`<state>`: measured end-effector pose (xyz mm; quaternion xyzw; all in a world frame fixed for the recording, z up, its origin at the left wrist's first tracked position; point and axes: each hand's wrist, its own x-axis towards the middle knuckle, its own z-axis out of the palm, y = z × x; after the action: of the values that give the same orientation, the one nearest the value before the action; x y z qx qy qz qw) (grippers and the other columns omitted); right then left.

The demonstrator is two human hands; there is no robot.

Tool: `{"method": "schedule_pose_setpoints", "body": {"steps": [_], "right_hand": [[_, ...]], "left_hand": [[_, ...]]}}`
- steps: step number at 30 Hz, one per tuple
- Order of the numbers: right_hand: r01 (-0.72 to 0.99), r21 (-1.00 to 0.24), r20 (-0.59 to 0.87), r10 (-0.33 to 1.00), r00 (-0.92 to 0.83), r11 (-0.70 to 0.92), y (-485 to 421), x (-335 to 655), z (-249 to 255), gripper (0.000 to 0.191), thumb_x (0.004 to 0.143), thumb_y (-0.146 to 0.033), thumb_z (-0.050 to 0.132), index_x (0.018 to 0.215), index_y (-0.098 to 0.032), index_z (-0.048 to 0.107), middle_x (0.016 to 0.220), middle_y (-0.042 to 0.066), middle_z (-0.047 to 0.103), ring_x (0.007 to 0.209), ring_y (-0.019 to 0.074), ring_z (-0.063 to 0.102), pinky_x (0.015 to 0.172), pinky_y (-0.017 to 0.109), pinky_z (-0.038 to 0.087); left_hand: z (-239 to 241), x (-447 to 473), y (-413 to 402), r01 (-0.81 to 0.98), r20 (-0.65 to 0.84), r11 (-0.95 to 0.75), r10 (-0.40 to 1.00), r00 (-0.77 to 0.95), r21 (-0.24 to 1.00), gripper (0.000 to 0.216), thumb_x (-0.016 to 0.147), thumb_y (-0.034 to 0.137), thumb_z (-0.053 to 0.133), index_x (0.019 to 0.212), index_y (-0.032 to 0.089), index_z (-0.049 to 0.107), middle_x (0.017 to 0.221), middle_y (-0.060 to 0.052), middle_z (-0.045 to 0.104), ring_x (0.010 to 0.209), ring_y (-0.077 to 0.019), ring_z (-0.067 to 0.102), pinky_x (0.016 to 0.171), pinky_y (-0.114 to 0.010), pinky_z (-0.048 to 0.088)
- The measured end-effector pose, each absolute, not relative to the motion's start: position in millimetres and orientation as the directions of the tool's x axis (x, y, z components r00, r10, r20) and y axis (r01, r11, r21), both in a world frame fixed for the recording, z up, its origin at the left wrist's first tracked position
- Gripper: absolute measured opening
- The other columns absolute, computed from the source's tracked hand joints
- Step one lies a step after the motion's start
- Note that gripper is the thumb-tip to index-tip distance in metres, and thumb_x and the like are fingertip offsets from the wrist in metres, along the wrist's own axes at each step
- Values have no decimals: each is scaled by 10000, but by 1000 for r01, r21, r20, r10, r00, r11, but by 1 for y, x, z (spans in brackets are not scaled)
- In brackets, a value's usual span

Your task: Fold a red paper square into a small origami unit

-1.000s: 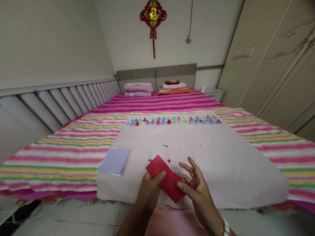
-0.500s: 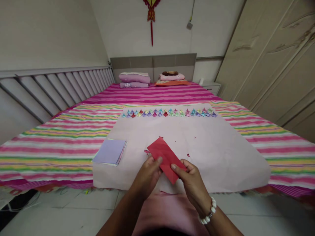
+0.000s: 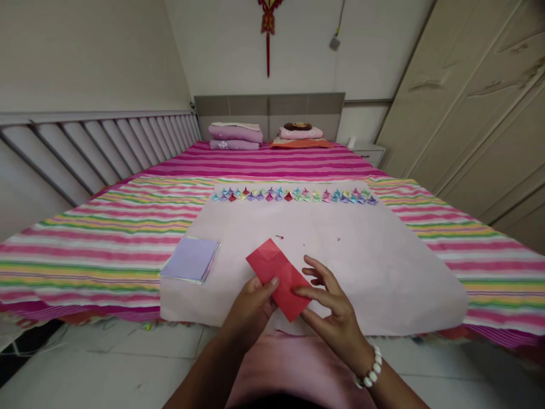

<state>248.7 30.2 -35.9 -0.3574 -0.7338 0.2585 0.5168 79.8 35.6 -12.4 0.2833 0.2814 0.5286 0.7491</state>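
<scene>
A folded sheet of red paper [image 3: 279,272] is held at a slant above a large pale sheet [image 3: 374,272]. My left hand [image 3: 253,301] grips its lower left edge, thumb on top and the other fingers underneath. At the right end of the paper, my right hand [image 3: 334,301] has its index finger on top and its thumb at the lower edge, the other fingers raised and spread. A white bead bracelet [image 3: 371,375] circles my right wrist. Left of my hands lies a stack of square paper [image 3: 191,259], lilac on top.
Small folded paper pieces [image 3: 289,196] in several colours form rows along the pale sheet's far edge. Tiny red scraps [image 3: 279,237] lie on the sheet. Beneath is a bed with a striped cover [image 3: 106,227]; folded bedding [image 3: 235,135] stands near the headboard [image 3: 306,108].
My right hand has loosened, its thumb moving from the paper's top to below, with the fingers now spread. The red paper has shifted slightly left. The view has turned a little.
</scene>
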Motion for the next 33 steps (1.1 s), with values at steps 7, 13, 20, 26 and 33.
{"method": "schedule_pose_setpoints", "body": {"steps": [7, 13, 20, 26, 33], "right_hand": [[5, -927, 375, 926, -54, 376, 38, 239, -35, 78, 798, -223, 669, 720, -220, 669, 1051, 63, 612, 987, 211, 568, 849, 344, 450], [-212, -968, 147, 988, -38, 136, 36, 231, -35, 174, 736, -284, 740, 668, -192, 608, 747, 9, 625, 711, 143, 563, 663, 265, 444], [-361, -931, -33, 997, -74, -58, 36, 227, -41, 236, 679, -315, 786, 785, -178, 625, 570, -21, 629, 511, 107, 537, 553, 237, 408], [-374, -916, -92, 983, -159, -147, 34, 229, -44, 222, 669, -323, 793, 682, -175, 628, 614, -6, 654, 574, 114, 554, 597, 235, 418], [-412, -884, -106, 952, -288, -223, 47, 240, -24, 248, 642, -342, 804, 799, -174, 711, 736, 30, 695, 680, 162, 590, 665, 286, 448]], "left_hand": [[-18, 81, 36, -575, -60, 231, 952, 300, 785, 251, 813, 252, 658, 1025, 119, 672, 1054, -123, 711, 1012, -235, 645, 962, -390, 455], [-19, 84, 35, -502, -101, 166, 983, 154, 849, 235, 755, 249, 711, 944, 114, 674, 913, -98, 740, 864, -200, 681, 859, -344, 512], [-22, 88, 36, -430, -89, 114, 993, 77, 896, 253, 724, 269, 728, 910, 119, 646, 849, -84, 743, 774, -199, 688, 744, -326, 540], [-22, 83, 39, -339, -132, 148, 989, 69, 929, 297, 692, 298, 738, 901, 115, 631, 769, -72, 736, 689, -199, 680, 678, -327, 540], [-16, 85, 31, -249, -123, 212, 936, 330, 945, 266, 700, 251, 722, 910, 114, 633, 780, -62, 718, 711, -165, 660, 678, -270, 513]]}}
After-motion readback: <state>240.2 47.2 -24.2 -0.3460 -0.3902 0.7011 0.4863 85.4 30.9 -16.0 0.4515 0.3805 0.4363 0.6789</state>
